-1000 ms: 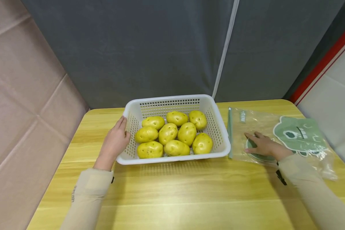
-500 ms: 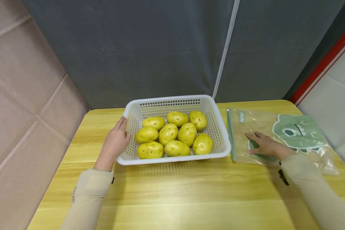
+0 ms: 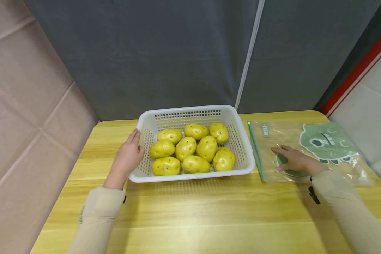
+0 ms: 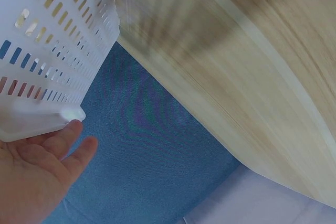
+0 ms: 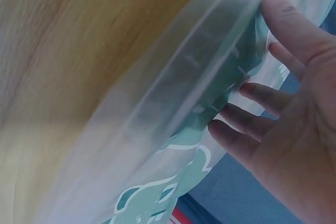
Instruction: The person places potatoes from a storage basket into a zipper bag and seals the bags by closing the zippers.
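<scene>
A white plastic basket (image 3: 190, 177) holds several yellow potatoes (image 3: 186, 148) in loose rows. My left hand (image 3: 127, 159) rests along its left rim with the fingers straight; in the left wrist view the fingertips touch the basket's rim (image 4: 68, 115) from outside. To the right lies a flat clear zip bag (image 3: 274, 132) printed with a green cartoon figure and bearing a green strip along its left edge. My right hand (image 3: 294, 161) lies on the bag, fingers spread. In the right wrist view the fingertips (image 5: 231, 129) touch the film, and nothing is pinched.
Both things stand on a light wooden table (image 3: 184, 215). Behind it hangs a dark grey curtain (image 3: 165, 56). A pale padded wall (image 3: 28, 116) rises on the left, and a white panel (image 3: 374, 95) with a red band stands at the right.
The bag has turned slightly under my right hand, its strip's near end shifting right and its far end left. My right hand has slid a little right. The left hand and basket stay almost still.
</scene>
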A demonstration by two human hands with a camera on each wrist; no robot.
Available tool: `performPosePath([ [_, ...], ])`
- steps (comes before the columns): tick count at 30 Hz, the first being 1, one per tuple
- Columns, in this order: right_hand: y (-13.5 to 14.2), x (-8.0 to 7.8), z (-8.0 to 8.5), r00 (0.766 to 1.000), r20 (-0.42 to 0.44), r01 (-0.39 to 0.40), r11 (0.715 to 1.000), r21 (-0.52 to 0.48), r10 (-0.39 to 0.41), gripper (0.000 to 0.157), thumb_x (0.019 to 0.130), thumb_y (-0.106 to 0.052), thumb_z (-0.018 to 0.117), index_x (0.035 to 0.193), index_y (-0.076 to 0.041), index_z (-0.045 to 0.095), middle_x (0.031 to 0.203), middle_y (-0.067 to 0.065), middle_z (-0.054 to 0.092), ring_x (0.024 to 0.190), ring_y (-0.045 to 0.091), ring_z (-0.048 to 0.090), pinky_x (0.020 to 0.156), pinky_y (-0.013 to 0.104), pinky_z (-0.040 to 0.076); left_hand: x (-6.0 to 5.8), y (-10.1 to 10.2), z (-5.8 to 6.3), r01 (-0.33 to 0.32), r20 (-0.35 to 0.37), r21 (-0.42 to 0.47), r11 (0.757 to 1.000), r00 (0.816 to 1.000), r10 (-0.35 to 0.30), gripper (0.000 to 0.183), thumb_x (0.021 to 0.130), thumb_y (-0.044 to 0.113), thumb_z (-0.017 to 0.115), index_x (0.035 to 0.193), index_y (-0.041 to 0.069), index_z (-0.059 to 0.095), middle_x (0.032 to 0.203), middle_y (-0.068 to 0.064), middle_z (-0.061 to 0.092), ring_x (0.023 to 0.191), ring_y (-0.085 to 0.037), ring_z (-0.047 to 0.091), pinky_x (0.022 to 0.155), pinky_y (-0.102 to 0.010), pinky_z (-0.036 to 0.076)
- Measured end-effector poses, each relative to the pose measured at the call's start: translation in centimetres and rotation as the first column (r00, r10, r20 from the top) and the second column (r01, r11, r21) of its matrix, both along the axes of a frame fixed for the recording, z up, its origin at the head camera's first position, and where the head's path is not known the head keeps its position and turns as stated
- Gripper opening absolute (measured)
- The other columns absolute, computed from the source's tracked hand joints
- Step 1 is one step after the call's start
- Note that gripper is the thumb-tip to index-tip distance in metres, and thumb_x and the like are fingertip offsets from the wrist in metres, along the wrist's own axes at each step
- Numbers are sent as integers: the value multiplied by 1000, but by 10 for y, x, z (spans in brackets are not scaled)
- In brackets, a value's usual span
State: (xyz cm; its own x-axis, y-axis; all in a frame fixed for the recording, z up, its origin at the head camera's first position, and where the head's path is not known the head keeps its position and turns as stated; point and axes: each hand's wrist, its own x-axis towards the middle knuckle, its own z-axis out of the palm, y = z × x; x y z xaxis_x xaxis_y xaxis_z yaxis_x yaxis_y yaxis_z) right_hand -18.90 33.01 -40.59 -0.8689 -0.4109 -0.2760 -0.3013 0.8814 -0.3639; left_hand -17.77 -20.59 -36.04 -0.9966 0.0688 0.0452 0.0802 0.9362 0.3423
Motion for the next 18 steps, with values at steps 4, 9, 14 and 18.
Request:
performPosePath([
  [4, 2, 0, 1, 1000, -1, -12, 1000, -12, 12, 84, 73, -27, 78, 134, 12, 37, 135, 51, 26, 118, 68, 33, 88, 72, 39, 0, 0, 1, -5, 5, -1, 1000, 1000, 5, 59, 94, 12, 38, 148, -6, 23, 157, -23, 21, 133, -47, 38, 110, -56, 35],
  [9, 4, -1, 1, 1000, -4, -28, 999, -17, 28, 85, 71, -28, 78, 134, 12, 37, 134, 50, 28, 118, 67, 34, 87, 71, 40, 0, 0, 1, -7, 14, -1, 1000, 1000, 7, 59, 94, 12, 38, 149, -6, 22, 157, -22, 20, 133, -47, 39, 110, -57, 35],
  [14, 5, 0, 1, 999, -23, -29, 999, -17, 29, 84, 68, -24, 80, 132, 13, 39, 132, 51, 29, 117, 67, 35, 88, 70, 40, 0, -1, 0, -1, 4, -4, 1000, 1000, 1, 59, 94, 11, 38, 148, -7, 23, 156, -24, 21, 132, -48, 38, 110, -57, 34],
  [18, 3, 1, 2, 1000, -27, -12, 1000, 0, 12, 83, 68, -19, 81, 132, 14, 40, 132, 51, 29, 117, 67, 35, 87, 69, 41, 0, -1, -1, 9, -15, -8, 1000, 1000, -9, 60, 93, 11, 38, 147, -8, 23, 156, -25, 22, 132, -49, 38, 111, -57, 34],
])
